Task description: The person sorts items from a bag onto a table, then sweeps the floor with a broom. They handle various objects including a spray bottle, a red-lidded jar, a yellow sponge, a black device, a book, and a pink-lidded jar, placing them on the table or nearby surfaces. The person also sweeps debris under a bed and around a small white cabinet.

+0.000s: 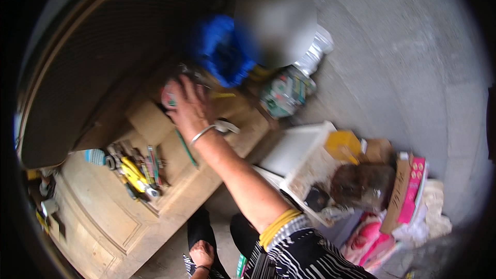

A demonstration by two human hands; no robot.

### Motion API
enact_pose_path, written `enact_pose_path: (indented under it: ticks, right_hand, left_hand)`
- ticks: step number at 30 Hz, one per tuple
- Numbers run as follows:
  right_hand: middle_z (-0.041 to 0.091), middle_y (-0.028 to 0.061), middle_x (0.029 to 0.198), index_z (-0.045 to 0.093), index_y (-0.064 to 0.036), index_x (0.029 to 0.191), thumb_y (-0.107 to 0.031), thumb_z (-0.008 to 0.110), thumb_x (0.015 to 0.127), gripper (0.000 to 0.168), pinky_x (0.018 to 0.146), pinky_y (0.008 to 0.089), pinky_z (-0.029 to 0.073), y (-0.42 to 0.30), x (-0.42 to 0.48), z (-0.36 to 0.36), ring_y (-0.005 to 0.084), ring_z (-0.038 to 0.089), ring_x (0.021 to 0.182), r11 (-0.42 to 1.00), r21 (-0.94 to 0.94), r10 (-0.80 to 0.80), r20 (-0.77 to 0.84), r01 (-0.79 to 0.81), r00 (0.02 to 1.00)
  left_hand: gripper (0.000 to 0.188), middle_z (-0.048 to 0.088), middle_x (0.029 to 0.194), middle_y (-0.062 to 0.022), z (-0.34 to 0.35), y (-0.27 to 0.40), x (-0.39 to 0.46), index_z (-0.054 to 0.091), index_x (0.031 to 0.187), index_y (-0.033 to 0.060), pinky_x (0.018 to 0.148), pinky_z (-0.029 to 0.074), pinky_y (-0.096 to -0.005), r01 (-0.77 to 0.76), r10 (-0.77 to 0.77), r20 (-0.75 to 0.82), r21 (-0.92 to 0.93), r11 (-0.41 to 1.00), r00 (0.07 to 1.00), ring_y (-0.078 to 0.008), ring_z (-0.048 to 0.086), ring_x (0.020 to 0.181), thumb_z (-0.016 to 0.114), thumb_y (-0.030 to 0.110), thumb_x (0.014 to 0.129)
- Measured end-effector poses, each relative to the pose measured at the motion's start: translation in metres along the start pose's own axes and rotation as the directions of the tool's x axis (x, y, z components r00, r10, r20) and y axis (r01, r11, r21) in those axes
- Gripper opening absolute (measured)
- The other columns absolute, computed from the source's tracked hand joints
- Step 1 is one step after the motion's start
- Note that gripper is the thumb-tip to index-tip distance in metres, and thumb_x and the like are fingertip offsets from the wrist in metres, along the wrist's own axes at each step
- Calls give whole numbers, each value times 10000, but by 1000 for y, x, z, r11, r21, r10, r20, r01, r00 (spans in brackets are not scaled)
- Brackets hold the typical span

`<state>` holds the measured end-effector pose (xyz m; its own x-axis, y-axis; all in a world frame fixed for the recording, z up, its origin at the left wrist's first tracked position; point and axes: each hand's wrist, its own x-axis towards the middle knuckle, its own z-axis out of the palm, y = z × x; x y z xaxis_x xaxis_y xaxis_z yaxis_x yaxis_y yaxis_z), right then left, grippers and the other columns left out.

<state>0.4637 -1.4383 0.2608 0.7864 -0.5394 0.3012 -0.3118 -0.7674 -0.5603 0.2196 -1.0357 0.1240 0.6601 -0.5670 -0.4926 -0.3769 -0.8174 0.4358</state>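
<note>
My right hand (190,104), with a silver-coloured bangle at the wrist, reaches over the far part of a wooden panelled surface (97,209). Its fingers are spread at a small red, white and green item (169,95); blur hides whether they grip it. Clear plastic (190,70) shows just beyond the fingertips. Beside the hand lie a brown cardboard piece (150,122) and a thin green stick-like thing (186,149). My left hand (202,254), a dark band at its wrist, rests low by my dark-trousered leg, its fingers largely curled from view.
Hand tools with yellow handles (133,174) lie on the wood near a blue-striped roll (95,157). Beyond are a blue plastic bag (224,54) and a filled clear bag (285,93). At right stand a white tray (327,128), a yellow box (343,145) and a pink box (412,190).
</note>
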Motion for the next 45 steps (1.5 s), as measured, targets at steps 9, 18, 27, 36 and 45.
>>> enact_pose_path:
  ticks: [9,18,27,36,45]
  right_hand:
    - [496,137,1281,502,-69,1227,-57,666,773,482,968,402,430,21,-230,-128,341,491,1157,871,120,469,89,-477,878]
    - [235,203,1478,284,-79,1400,-213,861,566,1022,1054,458,323,176,-269,-296,408,341,1296,571,-540,666,-135,-618,733]
    - [291,156,1456,118,-214,1461,-216,837,560,1153,1099,469,251,318,-225,-322,334,276,1361,491,-728,765,97,-479,636]
    - [500,156,1128,330,-200,1382,-196,807,561,949,911,454,416,224,-185,-306,354,505,1076,644,-699,563,157,-311,811]
    - [525,229,1137,367,-89,1312,-347,729,665,785,939,468,377,128,-71,-173,375,524,1075,871,-447,393,385,-204,835]
  left_hand:
    - [73,618,720,-128,6,6,-6,560,707,76,648,487,-440,6,-11,73,74,997,997,-333,609,687,590,137,734]
    - [95,624,711,-145,19,6,-18,575,710,72,641,488,-439,-1,-9,70,148,989,998,-337,616,688,594,156,749]
    - [138,647,764,-120,22,29,-21,595,754,77,716,494,-417,-34,9,142,181,983,990,-301,630,752,579,212,776]
    - [118,647,772,-118,31,22,-31,589,757,72,704,490,-407,42,-55,114,109,993,992,-293,626,763,583,189,774]
    - [110,632,738,-127,15,10,-22,577,736,67,689,493,-418,84,-83,65,-2,996,994,-313,621,736,598,172,761]
